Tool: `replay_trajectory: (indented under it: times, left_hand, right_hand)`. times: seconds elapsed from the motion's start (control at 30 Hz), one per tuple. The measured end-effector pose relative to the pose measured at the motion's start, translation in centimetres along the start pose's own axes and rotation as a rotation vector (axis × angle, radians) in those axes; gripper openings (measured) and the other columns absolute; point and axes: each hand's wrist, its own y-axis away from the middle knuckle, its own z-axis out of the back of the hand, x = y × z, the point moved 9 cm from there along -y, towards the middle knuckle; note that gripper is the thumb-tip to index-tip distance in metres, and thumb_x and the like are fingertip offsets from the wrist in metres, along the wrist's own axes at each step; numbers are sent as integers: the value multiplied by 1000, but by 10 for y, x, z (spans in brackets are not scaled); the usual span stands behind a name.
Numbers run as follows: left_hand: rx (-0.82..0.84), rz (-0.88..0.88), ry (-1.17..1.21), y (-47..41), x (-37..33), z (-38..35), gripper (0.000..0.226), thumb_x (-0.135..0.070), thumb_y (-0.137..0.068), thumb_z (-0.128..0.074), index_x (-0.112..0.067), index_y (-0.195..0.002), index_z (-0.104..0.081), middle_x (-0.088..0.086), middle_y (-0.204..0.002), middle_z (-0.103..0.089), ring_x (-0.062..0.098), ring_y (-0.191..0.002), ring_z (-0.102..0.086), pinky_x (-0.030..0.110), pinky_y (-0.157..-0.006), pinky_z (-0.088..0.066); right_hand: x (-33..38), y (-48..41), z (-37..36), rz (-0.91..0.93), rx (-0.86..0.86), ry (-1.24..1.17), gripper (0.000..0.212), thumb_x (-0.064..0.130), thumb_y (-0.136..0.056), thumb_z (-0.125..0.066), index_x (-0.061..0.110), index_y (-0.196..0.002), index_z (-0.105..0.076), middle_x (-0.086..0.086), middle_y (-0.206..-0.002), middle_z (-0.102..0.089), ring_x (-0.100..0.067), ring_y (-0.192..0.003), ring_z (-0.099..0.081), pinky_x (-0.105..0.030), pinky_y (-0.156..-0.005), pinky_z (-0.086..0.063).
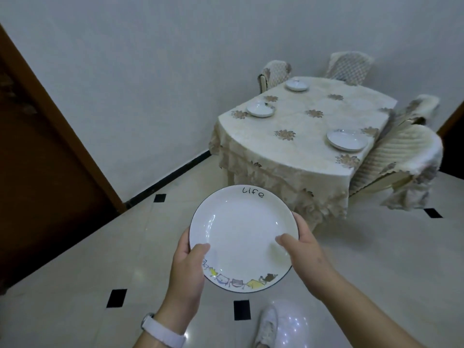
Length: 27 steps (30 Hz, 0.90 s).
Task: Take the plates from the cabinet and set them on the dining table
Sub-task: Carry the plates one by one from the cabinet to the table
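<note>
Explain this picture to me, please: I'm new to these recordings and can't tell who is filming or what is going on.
There is no machine here. A person wears a wide-angle camera on their head, looking forward and down, so you see their own two bare hands from above. The left hand, with a white wristband, and the right hand grip opposite edges of a round white plate with the word "Life" and small cartoon figures on its rim, thumbs resting on top. Ahead stands a dining table under a cream floral tablecloth, with covered chairs around it. Three white plates already sit on it: a near one on the right, one on the left side and a far one. The held plate is over the tiled floor, not yet at the table.
</note>
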Motion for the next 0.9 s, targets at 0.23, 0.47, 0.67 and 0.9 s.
replay_trajectory:
  times: [0.23,0.47,0.67,0.9]
  left_hand:
    - [29,9,-52,-102,-12,-78,46,6,-92,-42,-27,-115,-65,2,-106,-75,20,-93,-72,26,-66,-55]
    - [195,29,-120,-181,-8,-210,44,4,-92,-43,-25,-117,-64,2,-106,-75,21,-95,-71,32,-72,-52]
    - [352,49,-155,-209,0,-307,46,5,-91,-42,-26,-113,-67,4,-104,-75,22,-92,-71,30,-69,-55]
    - [553,79,-232,-223,27,-408,46,4,-91,-44,-28,-116,-66,2,-103,-75,21,-90,-71,29,-68,-53]
  right_hand:
    - [26,-105,46,0,-37,-45,44,11,-85,-56,48,-109,-53,15,-97,-71,-7,-86,-68,-22,-63,-51]
    - [42,-176,153,-9,-203,-75,53,24,-67,-55,42,-118,-54,15,-98,-70,-9,-90,-67,-29,-71,-53]
    - [53,-193,233,17,-359,-108,43,8,-83,-56,40,-111,-56,16,-94,-71,-5,-86,-67,-25,-69,-53]
    - [39,-183,318,-30,-546,-144,45,5,-89,-54,43,-111,-53,15,-97,-68,-2,-82,-66,-21,-64,-51]
